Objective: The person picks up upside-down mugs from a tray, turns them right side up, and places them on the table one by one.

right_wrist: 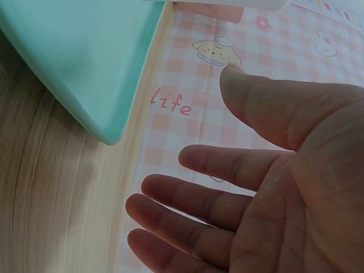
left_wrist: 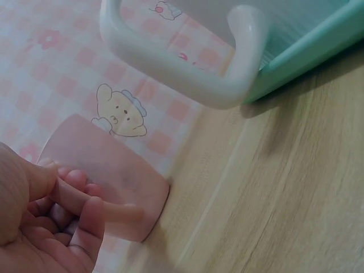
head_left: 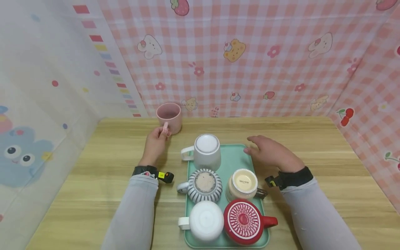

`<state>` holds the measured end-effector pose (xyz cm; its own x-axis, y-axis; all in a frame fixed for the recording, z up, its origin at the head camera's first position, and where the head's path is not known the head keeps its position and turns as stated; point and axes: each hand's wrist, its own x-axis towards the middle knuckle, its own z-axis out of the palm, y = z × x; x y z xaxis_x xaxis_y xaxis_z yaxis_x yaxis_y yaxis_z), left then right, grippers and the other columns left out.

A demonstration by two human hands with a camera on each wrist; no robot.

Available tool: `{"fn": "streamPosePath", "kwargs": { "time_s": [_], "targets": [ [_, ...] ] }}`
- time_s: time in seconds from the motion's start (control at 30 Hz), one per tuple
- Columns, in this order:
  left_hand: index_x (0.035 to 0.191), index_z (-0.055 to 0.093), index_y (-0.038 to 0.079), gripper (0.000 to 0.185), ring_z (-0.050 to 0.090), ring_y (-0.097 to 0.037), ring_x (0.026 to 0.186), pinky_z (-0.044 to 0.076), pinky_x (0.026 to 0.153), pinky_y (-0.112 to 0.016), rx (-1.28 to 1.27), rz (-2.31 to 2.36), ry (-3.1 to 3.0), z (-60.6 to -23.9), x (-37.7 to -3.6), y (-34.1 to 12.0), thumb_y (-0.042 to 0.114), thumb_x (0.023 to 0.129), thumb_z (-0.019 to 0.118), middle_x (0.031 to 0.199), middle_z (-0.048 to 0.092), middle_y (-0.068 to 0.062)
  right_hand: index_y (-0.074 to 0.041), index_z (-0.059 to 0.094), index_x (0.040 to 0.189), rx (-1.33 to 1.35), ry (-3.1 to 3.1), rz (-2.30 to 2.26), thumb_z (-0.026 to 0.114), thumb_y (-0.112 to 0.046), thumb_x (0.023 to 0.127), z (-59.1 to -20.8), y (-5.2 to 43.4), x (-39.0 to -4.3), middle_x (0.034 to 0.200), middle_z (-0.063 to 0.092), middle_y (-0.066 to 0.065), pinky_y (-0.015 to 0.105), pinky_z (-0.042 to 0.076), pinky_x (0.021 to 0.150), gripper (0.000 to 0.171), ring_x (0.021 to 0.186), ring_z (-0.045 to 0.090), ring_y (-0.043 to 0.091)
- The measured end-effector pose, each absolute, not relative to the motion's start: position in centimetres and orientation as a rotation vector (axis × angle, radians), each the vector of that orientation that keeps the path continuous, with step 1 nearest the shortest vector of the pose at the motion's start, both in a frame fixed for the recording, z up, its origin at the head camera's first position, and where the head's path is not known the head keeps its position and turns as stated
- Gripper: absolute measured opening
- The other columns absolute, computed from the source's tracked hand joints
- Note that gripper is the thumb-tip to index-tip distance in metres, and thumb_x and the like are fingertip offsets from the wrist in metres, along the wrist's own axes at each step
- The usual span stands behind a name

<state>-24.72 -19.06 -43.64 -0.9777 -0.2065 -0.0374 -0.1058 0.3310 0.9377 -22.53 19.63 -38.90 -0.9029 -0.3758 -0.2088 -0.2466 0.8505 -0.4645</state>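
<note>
A pink mug (head_left: 173, 121) stands upright at the back left of the table, and my left hand (head_left: 155, 144) grips its handle (left_wrist: 105, 209) between thumb and curled fingers. My right hand (head_left: 271, 152) is held at the far right corner of a green tray (head_left: 231, 156), fingers extended and nothing in them. Upside down on that tray are several mugs: a white one (head_left: 207, 154) at the back left, a striped one (head_left: 204, 185) in the middle left, a white one (head_left: 206, 222) at the front left, a cream one (head_left: 243, 184) and a red one (head_left: 243, 222) on the right.
The wooden table (head_left: 103, 166) meets a pink checked cloth wall (head_left: 250, 76) at its back edge. Pale printed cloth (head_left: 47, 104) hangs along the left side. Mug handles stick out past the tray's left and right rims.
</note>
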Motion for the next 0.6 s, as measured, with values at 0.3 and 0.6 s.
{"fn": "streamPosePath", "kwargs": {
  "time_s": [0.3, 0.6],
  "targets": [
    [0.122, 0.065, 0.000, 0.031, 0.059, -0.019, 0.097, 0.048, 0.085, -0.026, 0.322, -1.744, -2.466, -43.85, -25.02, -18.95, 0.025, 0.111, 0.049, 0.117, 0.068, -0.017, 0.002, 0.045, 0.153, -0.472, 2.738, -0.640, 0.054, -0.037, 0.108, -39.00, 19.64, -22.47, 0.153, 0.049, 0.030, 0.068, 0.037, 0.115, 0.060, 0.144, 0.043, 0.051],
    [0.133, 0.059, 0.001, 0.038, 0.060, -0.026, 0.114, 0.049, 0.098, -0.035, 0.383, -1.710, -2.478, -43.24, -24.64, -19.05, 0.031, 0.109, 0.053, 0.127, 0.065, -0.018, 0.002, 0.045, 0.153, -0.475, 2.736, -0.648, 0.054, -0.035, 0.108, -38.83, 19.52, -22.28, 0.153, 0.049, 0.030, 0.068, 0.037, 0.115, 0.059, 0.144, 0.043, 0.051]
  ]
}}
